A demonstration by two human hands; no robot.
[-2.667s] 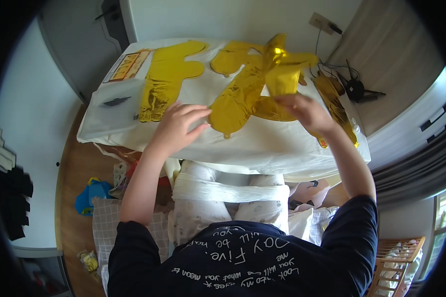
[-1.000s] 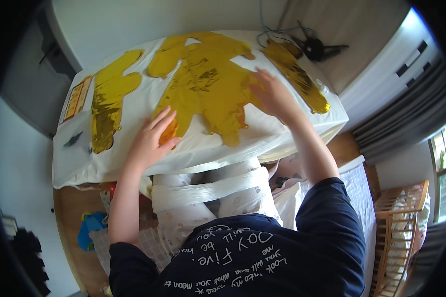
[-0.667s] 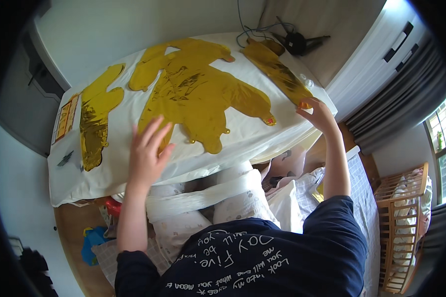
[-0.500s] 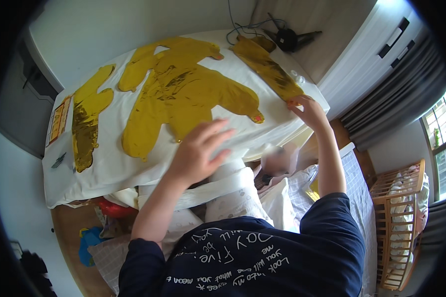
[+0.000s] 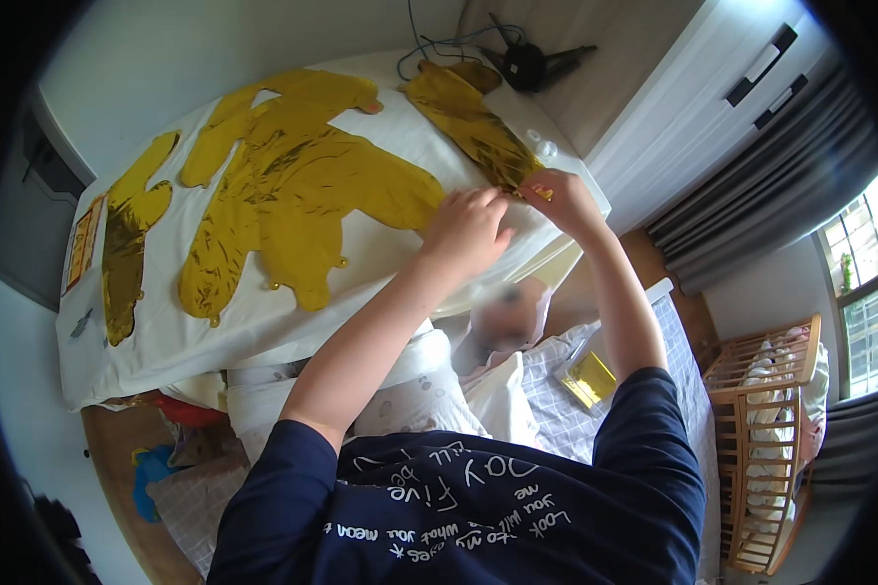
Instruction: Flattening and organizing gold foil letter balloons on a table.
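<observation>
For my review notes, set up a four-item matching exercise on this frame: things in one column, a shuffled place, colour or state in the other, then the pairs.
Column 1
1. Right hand
2. Leftmost foil balloon
3. Router
4. Crib

Column 2
A. Wooden and slatted, near the window
B. Gold, lying flat beside the printed card
C. Black, with antennas, toward the far right of the table
D. Pinching the near end of the rightmost foil balloon

Pairs: 1-D, 2-B, 3-C, 4-A

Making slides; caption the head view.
Right hand holds a gold foil piece's near end, left hand close beside it.
</observation>
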